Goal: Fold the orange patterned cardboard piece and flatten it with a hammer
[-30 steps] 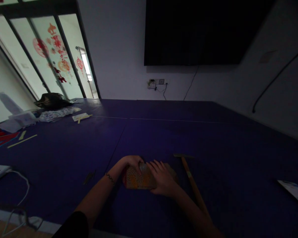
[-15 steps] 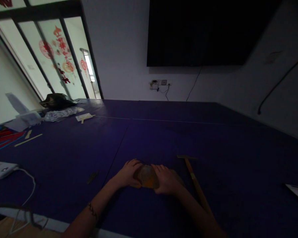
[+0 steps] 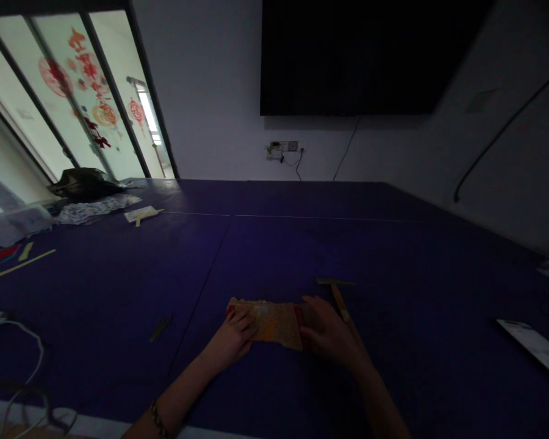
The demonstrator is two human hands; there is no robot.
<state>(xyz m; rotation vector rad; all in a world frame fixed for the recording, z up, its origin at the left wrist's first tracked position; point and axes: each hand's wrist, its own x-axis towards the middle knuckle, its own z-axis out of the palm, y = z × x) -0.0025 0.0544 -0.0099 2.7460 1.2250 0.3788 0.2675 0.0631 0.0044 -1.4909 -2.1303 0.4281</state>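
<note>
A flat, tan, speckled piece (image 3: 277,323) with an orange patch and dark red ends lies on the purple table (image 3: 274,256), between my hands. On its left end rests my left hand (image 3: 232,335), fingers spread over the surface. My right hand (image 3: 327,329) is at the red right end, thumb and fingers apart around that edge; whether it grips the end is hard to tell in the dim light. Just beyond my right hand lies a hammer (image 3: 339,299), its handle running partly under my forearm. Several thin dark nails (image 3: 161,327) lie to the left.
A phone-like white-faced object (image 3: 533,347) lies at the right. White cables (image 3: 39,347) curl at the lower left. Farther back are yellow strips (image 3: 25,263), a white packet (image 3: 141,213), patterned sheets (image 3: 96,208) and a black bag (image 3: 85,183).
My hands have moved apart, and the tan piece, mostly covered and bunched between them before, now shows spread flat. The view has shifted slightly to the right.
</note>
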